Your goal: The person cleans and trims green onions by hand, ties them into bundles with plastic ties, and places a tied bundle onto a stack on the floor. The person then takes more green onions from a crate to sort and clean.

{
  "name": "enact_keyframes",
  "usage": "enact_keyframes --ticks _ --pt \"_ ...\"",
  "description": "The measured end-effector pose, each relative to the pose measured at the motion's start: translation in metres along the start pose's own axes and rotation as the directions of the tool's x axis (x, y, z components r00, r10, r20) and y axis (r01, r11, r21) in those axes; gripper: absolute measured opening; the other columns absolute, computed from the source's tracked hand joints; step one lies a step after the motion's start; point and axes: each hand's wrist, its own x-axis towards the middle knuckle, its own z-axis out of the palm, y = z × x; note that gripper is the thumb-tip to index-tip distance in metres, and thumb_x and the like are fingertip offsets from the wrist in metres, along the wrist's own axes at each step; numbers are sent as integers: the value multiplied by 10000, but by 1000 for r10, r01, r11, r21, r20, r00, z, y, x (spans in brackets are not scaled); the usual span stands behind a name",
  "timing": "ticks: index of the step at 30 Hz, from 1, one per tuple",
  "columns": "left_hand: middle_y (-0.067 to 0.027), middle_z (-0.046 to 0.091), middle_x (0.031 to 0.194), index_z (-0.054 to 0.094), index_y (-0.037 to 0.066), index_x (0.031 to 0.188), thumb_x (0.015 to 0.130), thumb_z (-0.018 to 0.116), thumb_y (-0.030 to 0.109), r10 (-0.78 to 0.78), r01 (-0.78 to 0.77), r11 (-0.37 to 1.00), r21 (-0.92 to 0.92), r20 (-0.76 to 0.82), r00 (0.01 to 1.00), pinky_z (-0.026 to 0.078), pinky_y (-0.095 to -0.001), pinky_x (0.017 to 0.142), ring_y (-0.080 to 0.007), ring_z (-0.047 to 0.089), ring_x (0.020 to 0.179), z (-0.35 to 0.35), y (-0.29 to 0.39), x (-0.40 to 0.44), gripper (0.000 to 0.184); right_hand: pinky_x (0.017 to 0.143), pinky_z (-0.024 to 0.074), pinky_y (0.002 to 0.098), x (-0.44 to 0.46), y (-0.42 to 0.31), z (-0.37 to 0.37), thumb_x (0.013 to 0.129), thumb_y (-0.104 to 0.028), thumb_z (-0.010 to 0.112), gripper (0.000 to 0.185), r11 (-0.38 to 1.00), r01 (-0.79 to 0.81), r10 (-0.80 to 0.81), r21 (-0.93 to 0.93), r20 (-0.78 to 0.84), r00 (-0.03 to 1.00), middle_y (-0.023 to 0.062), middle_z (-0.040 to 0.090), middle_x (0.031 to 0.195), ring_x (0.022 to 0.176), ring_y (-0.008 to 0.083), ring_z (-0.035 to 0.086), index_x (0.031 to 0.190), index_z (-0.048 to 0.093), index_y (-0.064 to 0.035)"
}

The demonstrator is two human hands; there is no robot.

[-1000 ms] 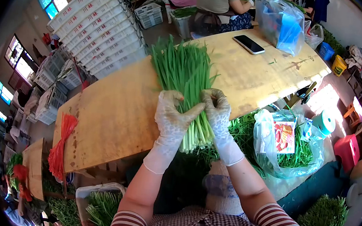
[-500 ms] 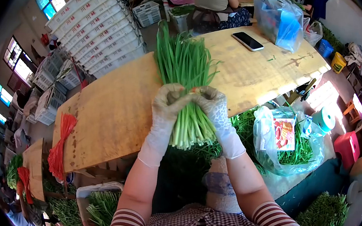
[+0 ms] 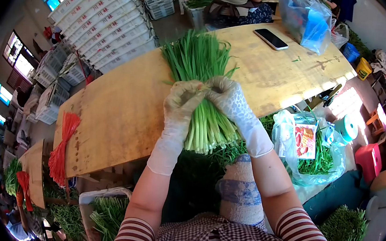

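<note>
So the bunch of greens (image 3: 209,124) is right at the near edge of the table (image 3: 113,117), leaves stretching back over the wood and pale stem ends poking out past the edge, which I reckon keeps those ends from getting squashed. Left hand (image 3: 181,103) and right hand (image 3: 229,97) are both curled in snug around its middle, thumbs and fingertips about meeting in front, and my guess is that holding from both sides stops it fanning apart. Can't tell if anything's pinched in there, the fingers hide it. Gloves (image 3: 164,150) on both, btw. Red strips (image 3: 61,148) droop over the left edge by the near corner, probably parked there to be within reach. Phone (image 3: 270,39) and plastic bag (image 3: 304,21) sit up by the far edge, likely so they're out of the way
</note>
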Motion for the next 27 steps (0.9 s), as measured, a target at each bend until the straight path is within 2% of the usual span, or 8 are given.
enact_keyframes --ticks 1,2,5,6,8,10,19,27 --pt "-6 577 888 646 24 984 789 660 -51 95 -97 988 116 26 995 449 -259 880 -117 561 936 2 -2 -1 209 743 508 305 0 10 3 827 -166 712 295 1000 16 -16 -12 -31 999 168 683 895 800 190 645 1024 641 43" --pt "-31 607 930 647 21 1002 822 645 -38 165 -169 980 103 44 985 457 -260 898 -128 579 964 2 -9 0 189 742 507 302 0 15 6 831 -161 708 288 999 31 -33 -25 -60 998 163 683 894 799 184 642 1026 642 40" --pt "-61 629 983 651 17 1012 840 624 -49 63 -62 994 86 -9 998 469 -250 886 -131 592 965 -5 -18 7 187 741 505 290 -8 12 15 839 -143 694 256 980 10 20 198 -152 988 141 684 876 791 168 633 1018 647 35" --pt "-79 640 1039 658 12 1008 854 607 -55 -132 125 989 -75 -85 988 473 -251 889 -133 602 954 -4 -12 8 175 743 504 287 -8 13 18 840 -140 692 253 965 13 27 263 -149 988 139 685 876 793 165 633 1017 647 35" --pt "-74 638 1051 659 3 1015 855 608 -55 -43 41 999 -32 -80 996 476 -255 890 -131 601 959 -7 -22 9 178 749 503 282 -10 16 21 842 -133 689 245 920 18 45 390 -150 988 133 686 875 796 161 631 1015 648 36" --pt "-71 642 1062 656 -22 1031 851 622 -46 93 -88 993 73 -73 993 482 -256 884 -130 605 946 -6 -25 7 184 750 505 280 -10 13 19 838 -142 693 256 924 -4 59 383 -132 989 138 688 884 800 161 636 1012 648 41" --pt "-75 661 978 642 -42 1011 838 632 -63 -119 121 993 5 -133 984 502 -229 823 -122 620 885 -3 -15 8 174 746 515 296 -3 4 13 820 -195 713 321 978 -94 115 187 -106 988 155 691 898 800 176 655 1034 661 39" --pt "-73 667 938 617 -34 1045 804 645 -80 -34 46 988 147 -88 996 508 -223 784 -101 619 832 -4 -13 7 248 720 513 308 -5 4 13 812 -202 721 322 993 -54 68 103 -135 989 165 677 883 779 202 659 1027 668 31"
